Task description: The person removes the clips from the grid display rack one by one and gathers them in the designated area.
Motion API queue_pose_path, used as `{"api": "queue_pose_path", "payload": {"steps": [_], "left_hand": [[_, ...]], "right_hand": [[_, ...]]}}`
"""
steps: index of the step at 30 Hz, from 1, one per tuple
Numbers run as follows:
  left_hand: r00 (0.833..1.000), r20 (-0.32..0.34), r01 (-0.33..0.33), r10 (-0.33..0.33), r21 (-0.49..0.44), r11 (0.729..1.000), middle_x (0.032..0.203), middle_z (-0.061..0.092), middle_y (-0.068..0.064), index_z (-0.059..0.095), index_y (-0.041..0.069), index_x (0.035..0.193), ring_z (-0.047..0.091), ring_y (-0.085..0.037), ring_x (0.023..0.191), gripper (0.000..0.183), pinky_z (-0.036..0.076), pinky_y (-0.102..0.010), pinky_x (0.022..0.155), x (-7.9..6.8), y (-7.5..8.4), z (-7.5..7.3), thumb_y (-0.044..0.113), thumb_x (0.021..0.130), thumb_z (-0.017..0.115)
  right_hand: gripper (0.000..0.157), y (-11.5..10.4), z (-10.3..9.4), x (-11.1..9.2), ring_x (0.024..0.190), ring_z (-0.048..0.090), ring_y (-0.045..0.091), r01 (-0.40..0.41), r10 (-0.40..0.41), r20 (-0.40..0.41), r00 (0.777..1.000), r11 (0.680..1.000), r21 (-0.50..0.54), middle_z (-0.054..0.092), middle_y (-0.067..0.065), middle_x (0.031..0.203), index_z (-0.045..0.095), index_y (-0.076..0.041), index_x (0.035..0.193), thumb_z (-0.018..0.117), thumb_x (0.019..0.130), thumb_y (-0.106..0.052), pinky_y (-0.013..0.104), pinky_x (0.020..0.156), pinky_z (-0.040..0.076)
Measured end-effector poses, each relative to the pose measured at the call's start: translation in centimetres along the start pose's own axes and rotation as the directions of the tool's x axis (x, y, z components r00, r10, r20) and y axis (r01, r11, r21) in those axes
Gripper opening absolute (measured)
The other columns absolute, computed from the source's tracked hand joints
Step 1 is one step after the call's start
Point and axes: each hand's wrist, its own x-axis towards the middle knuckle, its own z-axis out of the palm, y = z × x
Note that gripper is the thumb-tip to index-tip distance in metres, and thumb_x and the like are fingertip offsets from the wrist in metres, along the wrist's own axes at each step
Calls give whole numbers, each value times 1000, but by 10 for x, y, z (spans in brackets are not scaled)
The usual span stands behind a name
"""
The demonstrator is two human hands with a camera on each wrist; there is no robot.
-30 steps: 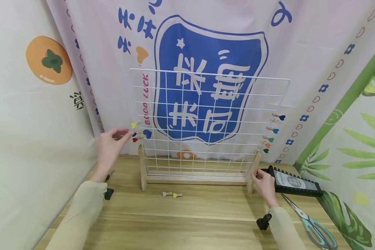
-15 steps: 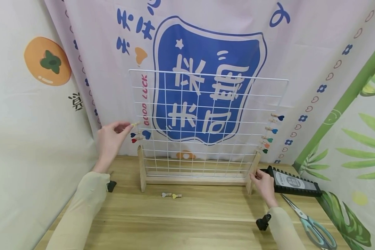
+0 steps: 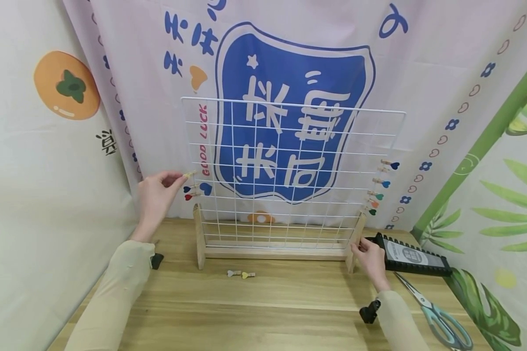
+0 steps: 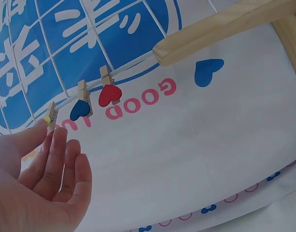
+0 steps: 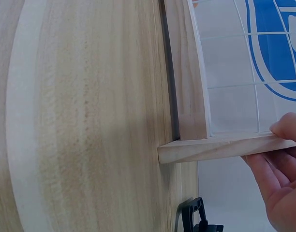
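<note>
A white wire grid panel (image 3: 290,104) stands upright in a wooden base (image 3: 276,253). My left hand (image 3: 155,200) pinches a small yellow-heart clothespin (image 4: 52,118) between thumb and index finger, right at the panel's left side wire; the other fingers curve loosely below. Beside it, a blue-heart clothespin (image 4: 81,109) and a red-heart clothespin (image 4: 110,95) hang clipped to the same wire. At the base's right end, my right hand (image 3: 371,261) grips the upright wooden post (image 3: 360,228), thumb on one face and fingers on the other.
Several heart clothespins (image 3: 385,184) are clipped along the panel's right side. In front of the base lie a white-heart clothespin (image 3: 233,273) and a yellow-heart clothespin (image 3: 248,275). Scissors (image 3: 429,307) and a black ridged case (image 3: 416,257) lie at the right. A printed cloth (image 3: 149,122) hangs close behind.
My left hand has moved slightly up from beside the blue-heart clothespin to the yellow-heart one and now pinches it. My right hand keeps its hold on the post.
</note>
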Motion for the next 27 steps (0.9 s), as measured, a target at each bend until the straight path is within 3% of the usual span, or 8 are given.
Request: {"api": "queue_pose_path", "payload": {"steps": [5, 11, 16, 21, 27], "left_hand": [[999, -38, -25, 25, 2, 1000, 90, 75, -22, 75, -1, 100, 63, -24, 71, 23, 35, -9, 58, 0, -1, 2, 20, 94, 69], [997, -71, -29, 29, -8, 1000, 90, 75, -22, 75, -2, 98, 53, -6, 63, 21, 35, -7, 51, 2, -3, 1, 18, 94, 69], [994, -105, -39, 38, -4, 999, 87, 76, -21, 75, -1, 96, 47, 5, 61, 20, 33, -6, 54, 2, -2, -3, 18, 92, 70], [991, -129, -48, 40, -61, 997, 88, 75, -23, 75, -3, 96, 44, 17, 61, 19, 33, -2, 57, -2, -2, -9, 16, 92, 71], [989, -140, -67, 56, -80, 995, 87, 75, -23, 74, -5, 95, 44, 21, 63, 17, 35, 2, 60, -15, -3, -10, 11, 91, 70]], "right_hand": [[21, 1, 2, 1, 101, 72, 38, 9, -9, -10, 1000, 1000, -9, 73, 28, 107, 71, 5, 106, 62, 95, -11, 35, 77, 64], [22, 0, 2, 1, 102, 72, 39, 10, -11, -18, 1000, 1000, -11, 72, 28, 108, 71, 5, 107, 62, 94, -10, 40, 79, 64], [29, 0, 1, 1, 103, 71, 39, 1, -1, -13, 1000, 1000, -8, 71, 28, 111, 68, 6, 118, 62, 94, -11, 42, 82, 63], [28, 0, 2, 0, 103, 71, 40, 2, -2, -15, 1000, 1000, -9, 71, 29, 111, 68, 7, 116, 62, 94, -10, 42, 82, 63], [25, -1, 2, 0, 102, 72, 39, 2, -2, -20, 1000, 1000, 1, 72, 28, 109, 70, 6, 112, 62, 94, -10, 41, 81, 64]]}}
